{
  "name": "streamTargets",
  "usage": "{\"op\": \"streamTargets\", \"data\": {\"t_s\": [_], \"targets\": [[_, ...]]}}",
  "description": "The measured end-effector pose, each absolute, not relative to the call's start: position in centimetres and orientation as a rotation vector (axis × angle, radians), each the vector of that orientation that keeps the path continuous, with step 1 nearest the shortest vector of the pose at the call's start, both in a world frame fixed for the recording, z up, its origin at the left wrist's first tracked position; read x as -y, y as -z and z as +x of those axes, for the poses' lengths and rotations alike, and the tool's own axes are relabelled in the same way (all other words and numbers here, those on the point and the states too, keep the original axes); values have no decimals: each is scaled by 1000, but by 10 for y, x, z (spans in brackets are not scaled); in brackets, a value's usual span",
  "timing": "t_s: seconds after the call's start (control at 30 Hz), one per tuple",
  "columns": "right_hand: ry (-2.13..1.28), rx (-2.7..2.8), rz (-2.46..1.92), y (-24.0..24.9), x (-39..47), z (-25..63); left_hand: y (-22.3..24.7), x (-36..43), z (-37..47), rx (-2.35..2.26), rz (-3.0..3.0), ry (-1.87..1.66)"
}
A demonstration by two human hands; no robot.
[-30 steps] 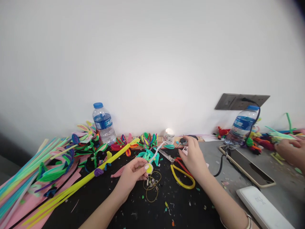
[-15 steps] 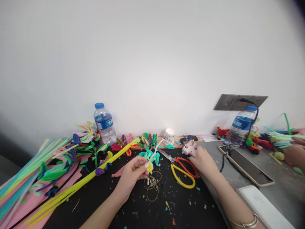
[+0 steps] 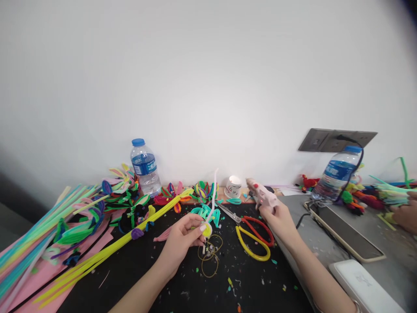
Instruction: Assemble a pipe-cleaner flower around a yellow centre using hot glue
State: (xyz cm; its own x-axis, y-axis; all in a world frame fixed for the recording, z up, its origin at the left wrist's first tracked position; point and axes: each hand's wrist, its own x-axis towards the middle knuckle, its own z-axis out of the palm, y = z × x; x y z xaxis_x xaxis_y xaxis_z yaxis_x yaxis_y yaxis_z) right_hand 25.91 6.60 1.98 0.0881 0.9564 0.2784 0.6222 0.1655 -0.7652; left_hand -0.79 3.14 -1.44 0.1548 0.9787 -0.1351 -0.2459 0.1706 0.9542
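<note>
Between the thumb and fingers of my left hand [image 3: 186,234] is a small yellow and white coil [image 3: 206,230], with a white stem [image 3: 214,195] rising from it. My right hand [image 3: 280,219] is wrapped round a pale pink glue gun [image 3: 261,194], whose nozzle points up and left. Scissors [image 3: 256,237] with one red and one yellow handle lie open between my hands. Just behind the coil rest turquoise loops [image 3: 203,211]. Thin tan rings [image 3: 210,261] lie below it on the black mat [image 3: 195,289].
Bundles of coloured pipe cleaners [image 3: 107,256] cover the left side. Water bottles [image 3: 145,167] stand near the wall. A paper cup [image 3: 233,187] is at the back. At right are a phone [image 3: 347,232], a white box [image 3: 365,287] and another person's hand [image 3: 405,215].
My right hand has lifted the glue gun off the table, and its nozzle now points up and left. The white stem stands more upright. The view has shifted slightly.
</note>
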Motion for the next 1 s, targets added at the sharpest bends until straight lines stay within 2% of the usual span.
{"op": "streamTargets", "data": {"t_s": [0.13,0.27,0.5,1.0], "targets": [[-1254,1483,-1223,-12,-59,248,12,-31,-8,-969,951,-1141],[-1618,1458,-1058,-7,-50,235,11,-30,-8,-937,921,-1153],[-1722,1477,-1098,-1,-46,225,9,-28,-6,-937,915,-1130],[-1714,1510,-1145,3,-47,228,11,-27,-5,-910,903,-1119]]}}
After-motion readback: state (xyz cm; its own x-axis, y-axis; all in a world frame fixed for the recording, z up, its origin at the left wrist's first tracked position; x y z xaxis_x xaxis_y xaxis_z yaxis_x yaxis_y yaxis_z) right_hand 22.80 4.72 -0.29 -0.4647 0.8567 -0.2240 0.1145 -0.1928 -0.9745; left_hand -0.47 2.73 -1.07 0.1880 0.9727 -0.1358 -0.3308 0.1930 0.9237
